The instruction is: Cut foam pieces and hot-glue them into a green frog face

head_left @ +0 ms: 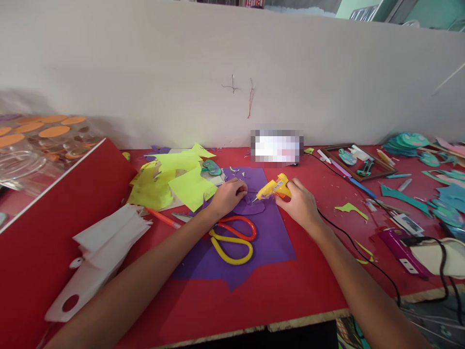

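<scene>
My right hand (300, 199) is wrapped around a yellow hot glue gun (268, 190), its nozzle pointing left and down at a purple cut-out piece (252, 209). At the upper left of that piece is my left hand (229, 195), fingers pinched together on its edge; the exact grip is partly hidden. Under both lies a larger purple sheet (274, 240) with an uneven cut edge. Scissors with one red and one yellow handle (232, 261) rest on the sheet, below my left wrist, their blades partly covered by my forearm.
Yellow-green sheets (191, 186) lie at the left, near white sheets (109, 237) and a slanted red board (69, 213). At the right are a wooden tray (390, 170), teal cut-outs (407, 140), a magenta power strip (399, 249) and a black cable (348, 235). A pale wall closes the back.
</scene>
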Action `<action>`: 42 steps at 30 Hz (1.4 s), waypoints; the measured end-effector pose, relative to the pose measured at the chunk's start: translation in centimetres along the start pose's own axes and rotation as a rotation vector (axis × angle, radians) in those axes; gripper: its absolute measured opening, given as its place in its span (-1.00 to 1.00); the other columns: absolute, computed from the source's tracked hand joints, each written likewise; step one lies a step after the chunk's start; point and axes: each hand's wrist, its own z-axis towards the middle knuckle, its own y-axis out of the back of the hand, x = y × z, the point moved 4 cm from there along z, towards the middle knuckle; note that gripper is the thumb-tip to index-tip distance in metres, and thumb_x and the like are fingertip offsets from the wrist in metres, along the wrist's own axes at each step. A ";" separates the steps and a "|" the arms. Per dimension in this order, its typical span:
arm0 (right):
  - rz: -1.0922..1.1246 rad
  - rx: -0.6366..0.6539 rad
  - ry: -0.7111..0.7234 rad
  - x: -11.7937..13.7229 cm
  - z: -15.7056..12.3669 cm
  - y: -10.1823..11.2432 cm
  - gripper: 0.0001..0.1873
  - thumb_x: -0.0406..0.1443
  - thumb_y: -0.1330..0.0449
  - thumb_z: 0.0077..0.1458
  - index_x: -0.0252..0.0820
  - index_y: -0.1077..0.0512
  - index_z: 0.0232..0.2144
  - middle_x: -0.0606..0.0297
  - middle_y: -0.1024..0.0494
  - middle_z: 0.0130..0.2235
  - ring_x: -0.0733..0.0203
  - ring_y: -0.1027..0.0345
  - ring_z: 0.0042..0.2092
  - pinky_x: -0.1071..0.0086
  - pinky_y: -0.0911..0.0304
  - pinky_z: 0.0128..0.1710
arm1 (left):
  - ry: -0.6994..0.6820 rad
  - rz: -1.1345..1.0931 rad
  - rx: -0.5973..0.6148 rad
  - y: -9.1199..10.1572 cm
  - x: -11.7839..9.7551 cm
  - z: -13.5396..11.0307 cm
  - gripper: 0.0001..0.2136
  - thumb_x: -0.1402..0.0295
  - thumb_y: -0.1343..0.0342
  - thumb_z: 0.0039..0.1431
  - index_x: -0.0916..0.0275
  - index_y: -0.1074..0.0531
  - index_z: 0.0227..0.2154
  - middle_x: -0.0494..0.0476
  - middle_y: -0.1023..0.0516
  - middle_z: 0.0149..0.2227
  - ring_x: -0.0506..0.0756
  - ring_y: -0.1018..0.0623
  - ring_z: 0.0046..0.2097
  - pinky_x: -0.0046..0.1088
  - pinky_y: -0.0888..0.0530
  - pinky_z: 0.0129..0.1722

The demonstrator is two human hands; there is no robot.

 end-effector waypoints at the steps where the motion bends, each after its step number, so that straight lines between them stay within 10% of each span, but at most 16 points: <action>1: -0.002 0.000 -0.002 0.0 0.0 0.0 -0.78 -0.13 -0.20 0.15 -0.14 -0.32 -0.37 0.23 -0.39 -0.28 0.14 -0.32 -0.33 0.34 0.00 -0.47 | 0.003 0.002 -0.001 0.0 0.0 0.0 -0.93 0.48 -0.14 0.18 0.23 -0.51 -0.35 0.07 -0.52 -0.30 0.05 -0.44 -0.32 -0.42 -0.31 -0.30; 42: -0.002 -0.012 0.039 0.3 -0.1 -0.3 -0.76 -0.11 -0.20 0.18 -0.14 -0.34 -0.33 0.20 -0.41 -0.25 0.09 -0.37 -0.29 0.33 -0.10 -0.45 | -0.003 0.006 0.006 0.0 -0.1 0.1 -0.92 0.48 -0.13 0.19 0.22 -0.51 -0.34 0.08 -0.52 -0.30 0.06 -0.44 -0.32 -0.42 -0.32 -0.30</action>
